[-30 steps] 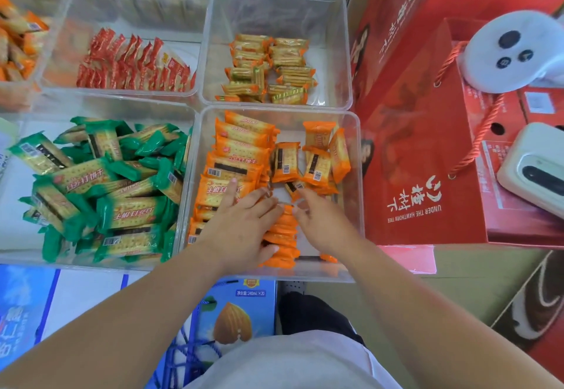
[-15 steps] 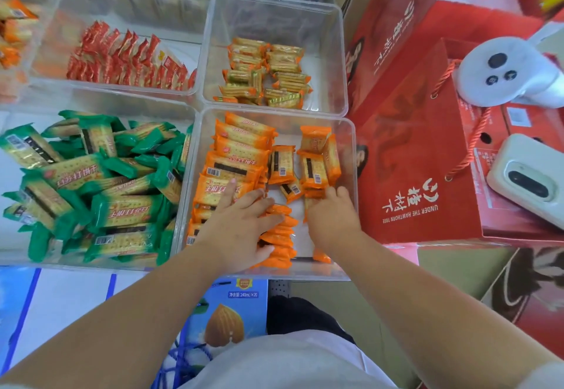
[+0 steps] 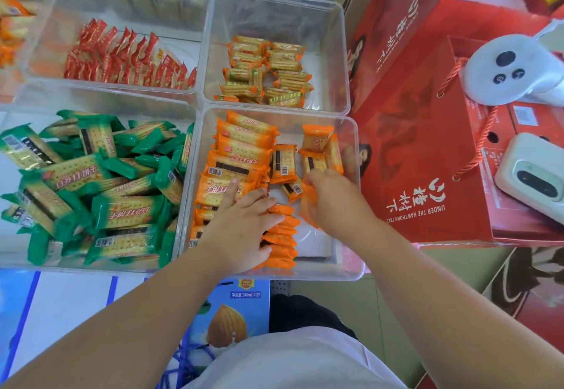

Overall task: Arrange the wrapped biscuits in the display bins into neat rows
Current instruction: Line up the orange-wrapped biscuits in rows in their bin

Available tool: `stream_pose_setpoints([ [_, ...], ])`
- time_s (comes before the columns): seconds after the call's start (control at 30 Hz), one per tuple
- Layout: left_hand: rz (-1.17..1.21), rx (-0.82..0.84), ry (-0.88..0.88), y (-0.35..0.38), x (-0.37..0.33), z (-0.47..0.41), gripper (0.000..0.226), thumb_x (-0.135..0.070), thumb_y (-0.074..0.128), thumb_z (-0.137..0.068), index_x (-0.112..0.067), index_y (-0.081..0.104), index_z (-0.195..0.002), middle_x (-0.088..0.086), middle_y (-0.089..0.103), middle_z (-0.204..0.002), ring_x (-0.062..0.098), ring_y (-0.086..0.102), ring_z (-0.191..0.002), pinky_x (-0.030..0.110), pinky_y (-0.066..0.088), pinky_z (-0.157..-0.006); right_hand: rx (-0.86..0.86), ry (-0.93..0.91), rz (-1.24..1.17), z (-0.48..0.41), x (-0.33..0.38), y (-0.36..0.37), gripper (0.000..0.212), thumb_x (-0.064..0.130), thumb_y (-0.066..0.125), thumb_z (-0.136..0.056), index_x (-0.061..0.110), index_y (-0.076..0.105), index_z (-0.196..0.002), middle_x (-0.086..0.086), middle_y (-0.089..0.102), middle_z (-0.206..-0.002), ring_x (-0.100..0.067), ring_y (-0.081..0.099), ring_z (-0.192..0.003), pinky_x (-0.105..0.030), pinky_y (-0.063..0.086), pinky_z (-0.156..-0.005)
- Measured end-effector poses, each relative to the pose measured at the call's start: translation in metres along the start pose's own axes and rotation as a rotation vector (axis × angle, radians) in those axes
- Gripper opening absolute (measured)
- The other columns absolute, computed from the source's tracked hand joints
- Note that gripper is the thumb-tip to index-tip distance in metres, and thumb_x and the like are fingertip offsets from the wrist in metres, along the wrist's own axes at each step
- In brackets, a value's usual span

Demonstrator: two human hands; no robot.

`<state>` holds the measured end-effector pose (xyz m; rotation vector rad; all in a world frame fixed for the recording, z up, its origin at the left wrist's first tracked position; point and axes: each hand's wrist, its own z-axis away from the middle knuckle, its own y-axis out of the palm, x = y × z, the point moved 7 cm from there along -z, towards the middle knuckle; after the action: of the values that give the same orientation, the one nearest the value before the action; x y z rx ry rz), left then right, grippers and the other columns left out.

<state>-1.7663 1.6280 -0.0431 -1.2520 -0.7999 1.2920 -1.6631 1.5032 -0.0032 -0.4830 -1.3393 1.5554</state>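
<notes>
in the clear bin [image 3: 317, 272] at centre frame the orange biscuit packets [image 3: 241, 144] seem light, slippery and brittle inside, best held by the long edges; the left hand [image 3: 244, 227] lies flat on them, the right hand [image 3: 335, 202] grips one.

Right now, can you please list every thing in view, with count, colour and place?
clear bins: at least four, transparent, side by side
orange packs: many, orange, near right bin
green packs: many, green, near left bin, jumbled
red packs: many, red, far left bin
gold packs: many, gold, far right bin
gift bags: two, red, right of bins
controller: one, white, upper right
carton: one, blue, below the near bins
left hand: one, fingers flat on the orange row
right hand: one, fingers curled round orange packs
</notes>
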Motion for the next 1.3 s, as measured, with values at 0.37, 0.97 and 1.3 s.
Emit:
stream_pose_setpoints([
  [0.37,0.023,-0.019,0.026,-0.008,-0.004,0.007,0.044,-0.054,0.053,-0.090,-0.032,0.066,-0.126,-0.004,0.043,-0.155,0.020,0.018,-0.152,0.059,-0.015,-0.118,-0.044,-0.178,-0.351,-0.014,0.018,0.033,0.019,0.013,0.068,-0.092,0.014,0.073,-0.110,-0.006,0.069,-0.104,-0.025,0.062,-0.099,-0.036,0.047,-0.079],
  [0.97,-0.019,-0.091,-0.081,-0.021,-0.005,-0.010,0.080,-0.059,0.052,-0.089,-0.021,0.031,-0.156,0.000,0.033,-0.160,0.026,0.021,-0.150,0.068,0.004,-0.117,0.334,0.165,-0.803,-0.022,-0.005,0.085,0.050,0.063,0.038,-0.086,0.038,0.070,-0.115,0.000,0.068,-0.124,-0.020,0.060,-0.118,-0.049,0.046,-0.105],
  [1.3,0.041,-0.091,-0.081,-0.008,0.004,-0.010,0.073,-0.057,0.053,-0.086,-0.022,0.043,-0.150,-0.002,0.044,-0.154,0.024,0.019,-0.152,0.068,0.005,-0.117,-0.006,0.202,-0.414,-0.030,-0.028,0.071,0.029,0.011,0.050,-0.095,0.023,0.066,-0.115,-0.004,0.070,-0.106,-0.028,0.067,-0.097,-0.046,0.056,-0.078],
])
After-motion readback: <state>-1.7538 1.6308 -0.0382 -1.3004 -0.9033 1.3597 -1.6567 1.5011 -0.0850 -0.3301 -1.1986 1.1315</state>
